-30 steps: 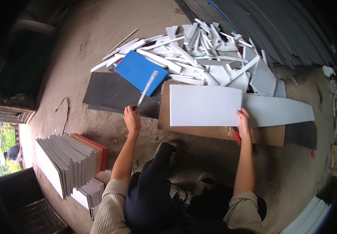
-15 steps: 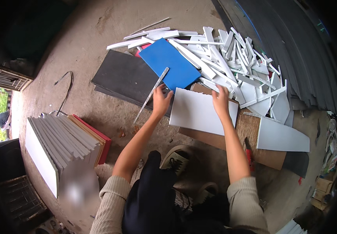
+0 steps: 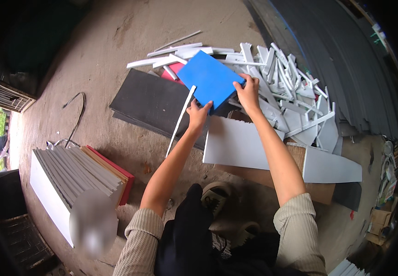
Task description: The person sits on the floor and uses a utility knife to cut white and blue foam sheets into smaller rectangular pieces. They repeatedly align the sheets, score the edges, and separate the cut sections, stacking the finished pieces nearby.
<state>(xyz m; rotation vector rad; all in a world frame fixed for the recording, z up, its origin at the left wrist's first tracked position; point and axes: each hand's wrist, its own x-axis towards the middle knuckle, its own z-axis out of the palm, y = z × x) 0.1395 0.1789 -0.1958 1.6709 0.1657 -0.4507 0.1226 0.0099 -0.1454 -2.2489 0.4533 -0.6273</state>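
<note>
A blue rectangular sheet (image 3: 210,76) is tilted above the black sheets. My right hand (image 3: 248,92) pinches its right corner, thumb on top. At the near edge, my left hand (image 3: 199,115) closes on the sheet with its thumb on the blue surface; the fingers are partly hidden. A thin white strip (image 3: 180,122) slants beside my left hand, its upper end against the blue sheet's left edge. Just in front of my hands lies a white sheet (image 3: 236,142) with a ragged far edge, partly covered by my right forearm. Dark sheets (image 3: 148,99) are stacked to the left.
White offcuts (image 3: 286,76) are heaped at the far right, beside long dark sheets (image 3: 346,69). A pack of upright grey-white sheets (image 3: 77,168) stands at left, with a red one (image 3: 127,188) at its end. Another white piece (image 3: 330,165) lies on brown board (image 3: 318,191) at right.
Both hands have moved away from me, from the white sheet to the blue sheet, and taken hold of it. The blue sheet has shifted slightly and its angle has changed.
</note>
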